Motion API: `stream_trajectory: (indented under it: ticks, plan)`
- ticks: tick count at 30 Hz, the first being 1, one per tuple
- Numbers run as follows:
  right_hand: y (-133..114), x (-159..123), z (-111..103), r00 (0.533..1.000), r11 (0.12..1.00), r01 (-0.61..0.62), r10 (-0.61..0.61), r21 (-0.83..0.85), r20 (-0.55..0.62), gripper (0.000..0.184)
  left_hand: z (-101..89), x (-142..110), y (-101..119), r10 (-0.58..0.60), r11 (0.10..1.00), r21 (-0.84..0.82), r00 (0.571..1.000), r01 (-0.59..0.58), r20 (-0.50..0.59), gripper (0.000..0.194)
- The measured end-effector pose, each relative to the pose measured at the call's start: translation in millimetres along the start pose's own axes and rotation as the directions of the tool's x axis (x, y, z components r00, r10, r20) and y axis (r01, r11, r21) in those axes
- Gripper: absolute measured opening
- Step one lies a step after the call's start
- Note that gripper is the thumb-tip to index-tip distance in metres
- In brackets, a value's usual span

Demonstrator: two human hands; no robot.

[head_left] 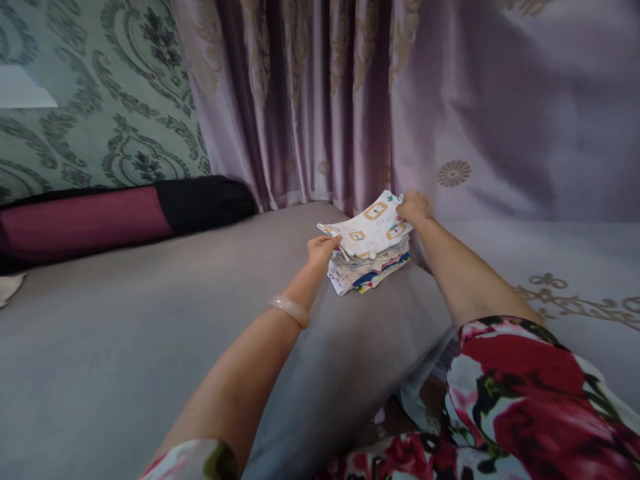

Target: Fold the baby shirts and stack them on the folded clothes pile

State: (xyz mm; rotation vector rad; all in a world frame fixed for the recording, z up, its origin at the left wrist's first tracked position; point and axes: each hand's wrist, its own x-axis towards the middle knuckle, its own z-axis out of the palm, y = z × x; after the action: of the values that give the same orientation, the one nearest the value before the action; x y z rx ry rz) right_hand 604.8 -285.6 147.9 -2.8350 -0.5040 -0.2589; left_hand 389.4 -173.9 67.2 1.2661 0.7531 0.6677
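Note:
A white folded cloth printed with orange animal faces and green leaves lies over the top of a stack of folded cloths. My left hand pinches its near left edge between thumb and fingers. At the far right corner, my right hand grips the same cloth, its fingertips partly hidden. The cloth sags slightly between my hands. Below it, the stack shows white, pink and blue layers, with a yellow patterned one at the bottom.
The stack sits near the right edge of a grey-covered bed. A long maroon and black bolster lies along the patterned wall. Purple curtains hang behind the bed and spread down the right side. A white cloth piece shows at far left.

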Motion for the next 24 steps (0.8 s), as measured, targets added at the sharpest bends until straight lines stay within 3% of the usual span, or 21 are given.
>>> stream_trajectory:
  ticks: [6,10,13,15,17,20,24]
  plan:
    - [7,-5,17,0.997,0.997,0.053,-0.056,-0.050,-0.057,0.031,-6.8,0,-12,-0.039,0.998,0.042,0.999,0.038,0.003,0.025]
    - [7,-15,23,0.998,0.996,0.046,-0.049,-0.079,-0.035,0.034,-14.3,2,-24,-0.042,0.995,0.092,0.998,0.037,0.045,0.028]
    - [7,-21,26,0.999,0.994,0.048,-0.050,-0.101,-0.015,0.035,-18.6,5,-32,0.005,0.970,0.244,1.000,-0.003,-0.008,0.026]
    - [6,-24,29,0.998,0.991,0.058,-0.059,-0.118,-0.007,0.035,-20.1,6,-36,0.102,0.912,0.405,0.992,-0.065,-0.070,0.028]
    - [4,-25,33,0.997,0.989,0.071,-0.074,-0.131,-0.016,0.035,-19.9,4,-36,0.257,0.808,0.561,0.964,-0.180,-0.061,0.030]
    - [0,-24,39,0.993,0.983,0.114,-0.119,-0.145,-0.023,0.036,-16.3,-5,-33,0.472,0.603,0.695,0.877,-0.391,0.084,0.027]
    - [-1,-20,49,0.970,0.957,0.241,-0.231,-0.160,0.079,0.042,-8.8,-21,-31,0.549,0.390,0.691,0.756,-0.609,0.356,0.030]
